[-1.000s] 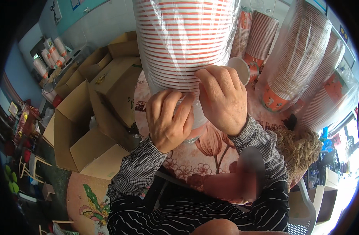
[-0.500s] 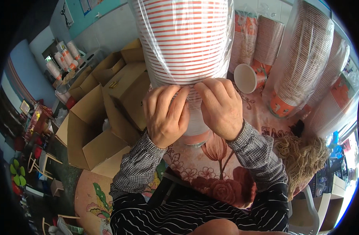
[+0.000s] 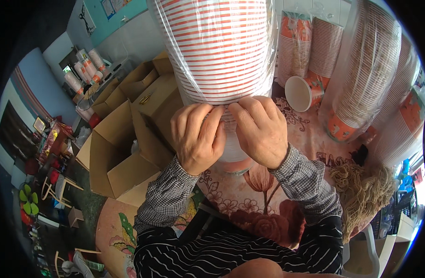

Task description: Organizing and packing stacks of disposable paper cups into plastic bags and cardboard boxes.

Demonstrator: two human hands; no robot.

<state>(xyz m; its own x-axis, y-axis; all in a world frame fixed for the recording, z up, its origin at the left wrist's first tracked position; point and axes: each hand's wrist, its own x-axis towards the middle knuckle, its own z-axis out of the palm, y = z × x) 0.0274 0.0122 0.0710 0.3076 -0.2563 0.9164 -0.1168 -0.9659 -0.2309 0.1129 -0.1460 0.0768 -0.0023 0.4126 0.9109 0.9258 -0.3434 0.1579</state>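
Observation:
A tall stack of paper cups (image 3: 222, 51), white with orange rims and wrapped in a clear plastic bag (image 3: 173, 55), rises in front of me past the upper edge. My left hand (image 3: 196, 136) and my right hand (image 3: 262, 132) meet at the stack's near side, fingertips almost touching. Both have their fingers curled and seem to pinch the plastic; the exact fingertip hold is hidden. Between and below my hands, more cup rims show through the film, down to an orange band (image 3: 238, 165) near the tablecloth (image 3: 240, 192).
Bagged cup stacks (image 3: 367, 69) crowd the table's right side, beside a cup (image 3: 299, 94) on its side. A bundle of tan strings (image 3: 363, 192) hangs at the right edge. On the left sit open cardboard boxes (image 3: 124, 153), with yellow-handled scissors (image 3: 145, 98) on one.
The view has shifted slightly, so the surroundings appear farther right. My hands keep almost the same place and grip on the wrapped stack.

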